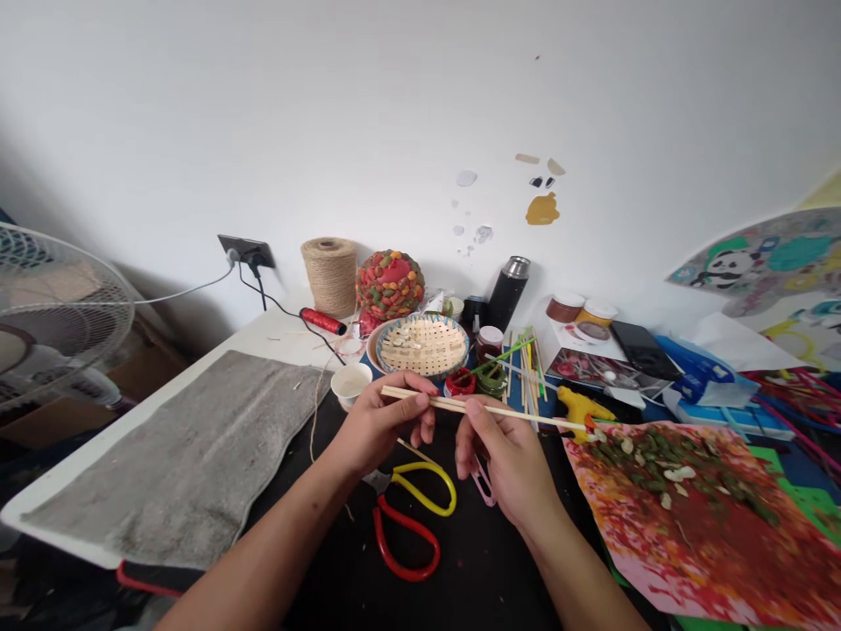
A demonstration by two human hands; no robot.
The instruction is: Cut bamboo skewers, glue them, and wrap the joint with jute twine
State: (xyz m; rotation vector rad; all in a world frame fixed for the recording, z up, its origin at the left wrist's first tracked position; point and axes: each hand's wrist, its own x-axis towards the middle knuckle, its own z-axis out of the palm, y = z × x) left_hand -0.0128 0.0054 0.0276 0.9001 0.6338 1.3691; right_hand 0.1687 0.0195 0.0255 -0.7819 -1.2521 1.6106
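Note:
Thin wooden sticks lie almost level across both my hands, close together at the left end. My left hand is closed on their left part, thumb on top. Beside it, my right hand pinches them near the middle. A pink loop-shaped handle shows by the right fingers; whether they hold it I cannot tell. Below my hands, scissors with one yellow and one red handle rest on the black mat. The sticks' right end reaches over a yellow glue gun.
Behind are a woven basket, a white paper cup, paint jars, a twine spool and a black thermos. A painted sheet lies right, a grey cloth left. A fan stands far left.

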